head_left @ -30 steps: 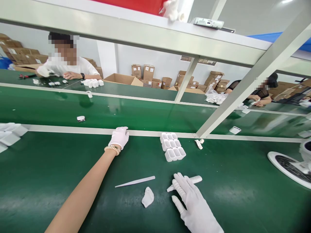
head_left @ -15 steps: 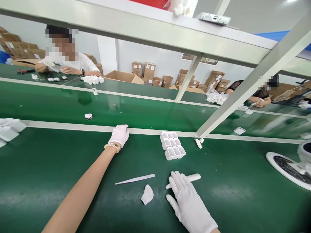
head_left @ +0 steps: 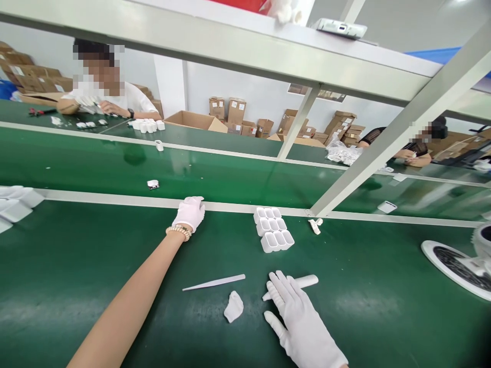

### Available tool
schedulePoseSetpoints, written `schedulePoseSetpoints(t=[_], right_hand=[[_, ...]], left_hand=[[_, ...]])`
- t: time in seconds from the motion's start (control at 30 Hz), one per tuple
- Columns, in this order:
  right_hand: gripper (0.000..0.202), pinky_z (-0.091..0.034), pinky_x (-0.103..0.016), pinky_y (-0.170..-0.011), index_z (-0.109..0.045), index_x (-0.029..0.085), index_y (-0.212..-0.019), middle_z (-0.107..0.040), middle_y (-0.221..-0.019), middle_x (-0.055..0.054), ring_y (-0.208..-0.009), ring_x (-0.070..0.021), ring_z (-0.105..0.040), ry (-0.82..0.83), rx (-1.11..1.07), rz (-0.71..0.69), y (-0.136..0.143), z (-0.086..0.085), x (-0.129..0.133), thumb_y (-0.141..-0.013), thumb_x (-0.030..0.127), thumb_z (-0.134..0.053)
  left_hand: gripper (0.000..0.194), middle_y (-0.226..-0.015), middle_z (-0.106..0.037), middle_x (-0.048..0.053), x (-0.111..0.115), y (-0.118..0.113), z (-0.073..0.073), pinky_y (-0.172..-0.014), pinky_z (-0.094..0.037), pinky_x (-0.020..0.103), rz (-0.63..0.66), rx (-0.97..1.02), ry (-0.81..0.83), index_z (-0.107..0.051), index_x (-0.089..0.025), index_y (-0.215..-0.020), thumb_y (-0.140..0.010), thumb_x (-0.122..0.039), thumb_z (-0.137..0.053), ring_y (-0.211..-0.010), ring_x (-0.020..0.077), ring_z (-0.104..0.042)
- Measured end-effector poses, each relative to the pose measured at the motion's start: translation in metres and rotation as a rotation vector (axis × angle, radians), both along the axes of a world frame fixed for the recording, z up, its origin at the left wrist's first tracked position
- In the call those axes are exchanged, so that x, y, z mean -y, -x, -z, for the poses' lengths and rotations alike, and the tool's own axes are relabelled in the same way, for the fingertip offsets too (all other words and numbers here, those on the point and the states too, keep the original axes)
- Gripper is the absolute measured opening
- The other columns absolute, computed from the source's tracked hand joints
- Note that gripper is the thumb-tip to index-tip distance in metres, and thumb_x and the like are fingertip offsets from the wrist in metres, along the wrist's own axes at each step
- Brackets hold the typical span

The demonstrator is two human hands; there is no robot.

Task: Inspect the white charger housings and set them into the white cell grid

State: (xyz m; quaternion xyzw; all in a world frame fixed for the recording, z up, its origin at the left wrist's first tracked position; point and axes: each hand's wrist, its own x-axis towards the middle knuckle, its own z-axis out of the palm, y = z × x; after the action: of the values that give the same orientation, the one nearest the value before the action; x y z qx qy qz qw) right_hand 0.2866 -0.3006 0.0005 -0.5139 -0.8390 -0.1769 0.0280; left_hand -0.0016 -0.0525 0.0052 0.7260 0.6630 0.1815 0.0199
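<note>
My left hand (head_left: 191, 212), in a white glove, lies at the metal rail (head_left: 115, 200) along the belt, its fingers curled over the edge. My right hand (head_left: 297, 317), also gloved, lies flat with its fingers stretched out on top of a white rod-like tool (head_left: 308, 281); part of that tool is hidden beneath the fingers. Left of this hand are a pale, thin tapered tool (head_left: 215, 282) and a small crumpled white piece (head_left: 233, 307). Beyond it, white open-topped cups (head_left: 276, 242) stand in three joined rows near the rail.
Crumpled white scraps (head_left: 315, 226) lie by a slanted metal post (head_left: 356, 153). A white fan (head_left: 456, 268) stands at right, white containers (head_left: 15, 207) at left. Past the green belt (head_left: 230, 179), a person (head_left: 111, 87) works with white parts; another sits far right. A shelf beam (head_left: 192, 46) crosses overhead.
The small white pieces on the green belt have shifted to the right. Both my hands have stayed almost still, and the things on the table lie as before.
</note>
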Motion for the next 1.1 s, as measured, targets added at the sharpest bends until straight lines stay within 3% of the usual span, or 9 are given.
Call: schedulePoseSetpoints(t=[0.17, 0.27, 0.37, 0.5, 0.63, 0.7, 0.8, 0.93, 1.1], right_hand=[[0.045, -0.055, -0.04, -0.102, -0.058, 0.021, -0.142, -0.06, -0.147, -0.008, -0.132, -0.0264, -0.059, 0.077, -0.208, 0.004, -0.025, 0.005, 0.024, -0.099, 0.027, -0.047], [0.05, -0.058, -0.04, -0.099, -0.049, 0.026, -0.15, -0.062, -0.144, -0.009, -0.127, -0.0251, -0.063, 0.082, -0.28, 0.065, -0.036, 0.007, 0.034, -0.101, 0.021, -0.041], [0.052, -0.058, -0.045, -0.1, -0.046, 0.026, -0.152, -0.06, -0.146, -0.011, -0.132, -0.0292, -0.059, 0.111, -0.379, 0.121, -0.037, 0.008, 0.03, -0.101, 0.022, -0.046], [0.053, -0.06, -0.041, -0.1, -0.046, 0.019, -0.151, -0.057, -0.149, -0.013, -0.139, -0.0286, -0.052, 0.223, -0.474, 0.11, -0.029, 0.011, 0.013, -0.098, 0.023, -0.051], [0.023, -0.051, -0.059, -0.109, -0.07, 0.023, -0.114, -0.061, -0.144, -0.011, -0.141, -0.0365, -0.048, 0.265, -0.565, 0.093, -0.017, 0.013, 0.001, -0.097, 0.029, -0.057], [0.014, -0.042, -0.068, -0.113, -0.069, 0.025, -0.099, -0.064, -0.139, -0.01, -0.14, -0.0371, -0.05, 0.232, -0.623, 0.055, -0.012, 0.012, 0.0, -0.098, 0.029, -0.056], [0.008, -0.035, -0.072, -0.116, -0.059, 0.025, -0.103, -0.067, -0.133, -0.012, -0.139, -0.0342, -0.051, 0.157, -0.732, 0.019, -0.007, 0.009, 0.001, -0.099, 0.024, -0.052], [0.018, -0.035, -0.075, -0.113, -0.051, 0.026, -0.115, -0.068, -0.132, -0.012, -0.142, -0.0333, -0.047, 0.158, -0.8, 0.018, -0.008, 0.008, 0.003, -0.099, 0.019, -0.046], [0.021, -0.035, -0.073, -0.114, -0.052, 0.027, -0.119, -0.068, -0.133, -0.013, -0.131, -0.0318, -0.06, 0.17, -0.838, 0.002, -0.012, 0.012, 0.002, -0.101, 0.02, -0.047]], left_hand=[[0.042, -0.122, -0.07, 0.017, -0.001, 0.0, -0.001, -0.107, -0.047, 0.045, -0.001, 0.005, 0.013, -0.064, -0.013, -0.13, -0.095, -0.026, -0.046, -0.123, 0.033, -0.06], [0.043, -0.123, -0.07, 0.017, -0.002, 0.0, 0.0, -0.107, -0.046, 0.045, 0.004, 0.009, 0.028, -0.063, -0.012, -0.131, -0.095, -0.027, -0.044, -0.124, 0.0328, -0.059], [0.043, -0.123, -0.07, 0.017, -0.003, 0.001, 0.0, -0.107, -0.046, 0.046, 0.006, 0.011, 0.036, -0.063, -0.012, -0.131, -0.096, -0.026, -0.044, -0.124, 0.0329, -0.059], [0.043, -0.123, -0.07, 0.018, -0.002, 0.001, -0.002, -0.105, -0.048, 0.045, 0.004, 0.013, 0.031, -0.064, -0.011, -0.13, -0.095, -0.027, -0.045, -0.122, 0.0332, -0.06], [0.043, -0.123, -0.07, 0.018, 0.0, 0.001, -0.005, -0.105, -0.049, 0.046, 0.008, 0.01, 0.022, -0.064, -0.011, -0.13, -0.095, -0.026, -0.046, -0.121, 0.0334, -0.061], [0.043, -0.123, -0.07, 0.018, 0.001, 0.001, -0.006, -0.105, -0.049, 0.045, 0.01, 0.008, 0.02, -0.064, -0.011, -0.13, -0.095, -0.026, -0.045, -0.121, 0.0334, -0.061], [0.043, -0.123, -0.07, 0.018, 0.001, 0.001, -0.007, -0.105, -0.048, 0.045, 0.013, 0.007, 0.021, -0.065, -0.011, -0.13, -0.095, -0.026, -0.045, -0.121, 0.0338, -0.061], [0.043, -0.123, -0.07, 0.019, 0.001, 0.001, -0.006, -0.105, -0.049, 0.046, 0.008, 0.011, 0.022, -0.065, -0.011, -0.13, -0.095, -0.026, -0.045, -0.12, 0.0344, -0.061], [0.042, -0.123, -0.069, 0.019, 0.001, 0.001, -0.006, -0.104, -0.048, 0.046, 0.007, 0.014, 0.018, -0.065, -0.011, -0.13, -0.094, -0.026, -0.046, -0.12, 0.0347, -0.061]])
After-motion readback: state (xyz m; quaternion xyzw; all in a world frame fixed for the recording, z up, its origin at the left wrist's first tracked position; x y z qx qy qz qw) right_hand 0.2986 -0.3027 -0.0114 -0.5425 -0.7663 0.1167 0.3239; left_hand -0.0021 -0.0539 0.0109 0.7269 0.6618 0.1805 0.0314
